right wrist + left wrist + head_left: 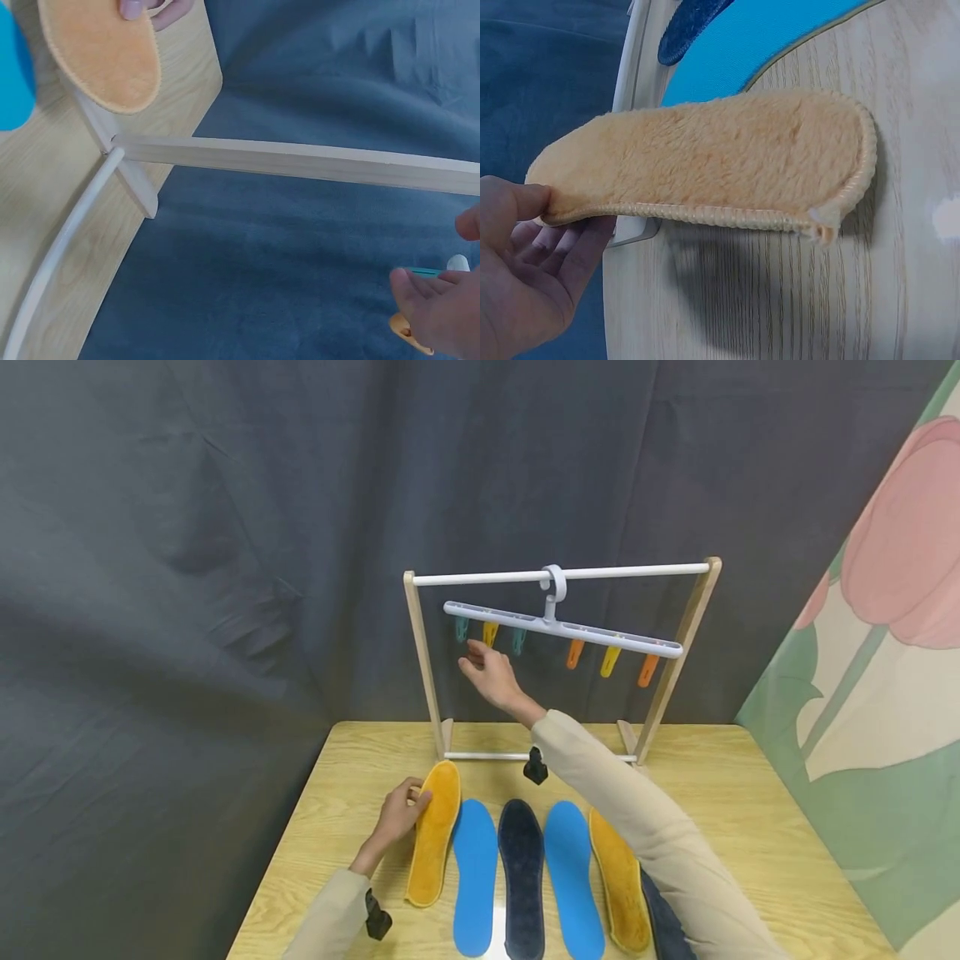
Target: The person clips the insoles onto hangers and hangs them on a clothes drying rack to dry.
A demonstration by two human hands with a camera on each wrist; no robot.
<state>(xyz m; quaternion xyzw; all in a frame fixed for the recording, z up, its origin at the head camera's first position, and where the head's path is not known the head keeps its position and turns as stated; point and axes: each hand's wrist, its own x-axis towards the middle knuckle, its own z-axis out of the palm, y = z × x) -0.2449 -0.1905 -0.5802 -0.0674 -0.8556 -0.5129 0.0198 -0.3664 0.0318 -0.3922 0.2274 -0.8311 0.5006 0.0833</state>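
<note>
My left hand [400, 817] pinches an orange fleece insole [435, 839] between thumb and fingers. In the left wrist view the insole [712, 161] is tilted up, casting a shadow on the table. My right hand [492, 677] is raised just below the left part of a white clip hanger [517, 620], by the yellow clip [490, 632] and the outer teal clip [461, 628]. In the right wrist view its thumb stands apart from the fingers, which partly hide a teal clip [421, 271]; an orange-yellow clip [405, 330] shows below.
The hanger hooks onto the white top bar [480, 578] of a wooden-legged rack. On the table [360, 760] lie blue insoles [475, 877], a dark insole [521, 877] and another orange insole [618, 881]. My right sleeve covers part of another dark insole [663, 918].
</note>
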